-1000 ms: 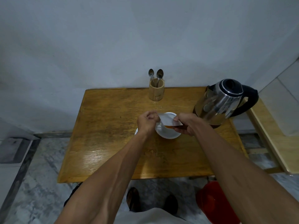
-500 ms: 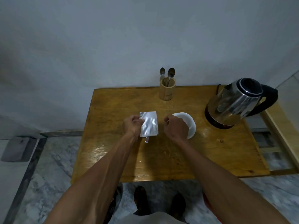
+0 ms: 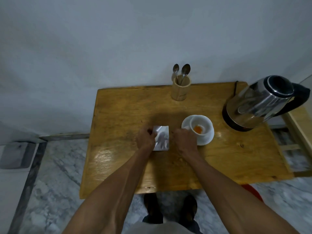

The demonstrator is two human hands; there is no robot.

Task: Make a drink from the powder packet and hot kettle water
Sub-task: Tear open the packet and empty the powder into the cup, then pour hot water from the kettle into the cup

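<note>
A silver powder packet (image 3: 161,138) lies flat near the middle of the wooden table (image 3: 125,107), with my left hand (image 3: 145,139) shut on its left edge. My right hand (image 3: 185,139) is a closed fist just right of the packet, touching the left side of the saucer; nothing shows in it. A white cup (image 3: 197,126) stands on a white saucer (image 3: 208,137) and has orange powder at its bottom. The steel kettle (image 3: 260,103) with a black handle stands on its base at the table's right end.
A wooden holder (image 3: 180,91) with two metal spoons (image 3: 185,70) stands at the table's back edge against the wall. A second wooden surface (image 3: 302,122) adjoins on the right. Something red (image 3: 253,191) sits on the marble floor under the table's right front corner.
Both hands brought the packet away from over the cup to the table left of it. The cup is now uncovered and shows orange powder. My right hand let go of the packet.
</note>
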